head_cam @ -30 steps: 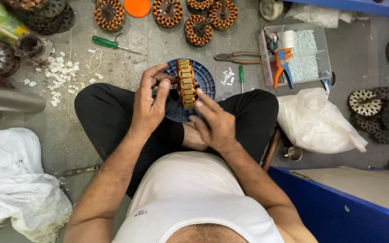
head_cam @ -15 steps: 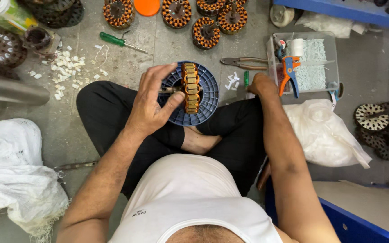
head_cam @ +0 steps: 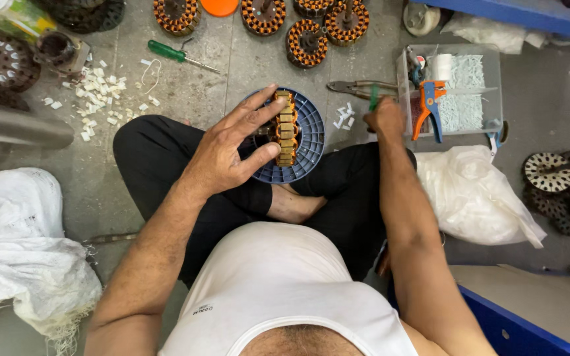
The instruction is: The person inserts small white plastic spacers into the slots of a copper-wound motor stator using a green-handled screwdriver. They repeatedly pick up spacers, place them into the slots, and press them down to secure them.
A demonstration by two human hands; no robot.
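Note:
My left hand (head_cam: 229,148) grips a copper-wound stator (head_cam: 285,129) standing on edge on a round blue ribbed tray (head_cam: 305,142) that rests on my crossed legs. My right hand (head_cam: 385,115) is stretched out to the right of the tray, its fingers closed around a small green-handled tool (head_cam: 373,97) on the floor. Grey pliers (head_cam: 351,86) lie just beyond it. A few white slips (head_cam: 344,117) are scattered between the tray and that hand.
Several wound stators (head_cam: 307,43) line the far floor, with a green screwdriver (head_cam: 179,55) and white scraps (head_cam: 100,92) at left. A clear box (head_cam: 456,89) holds white pieces and an orange-blue stripper (head_cam: 428,105). White bags (head_cam: 21,250) (head_cam: 476,191) flank me; a blue edge (head_cam: 509,323) at right.
My right hand left the stator and reached out to the right, closing on the green-handled tool on the floor. My left hand kept hold of the stator on the tray.

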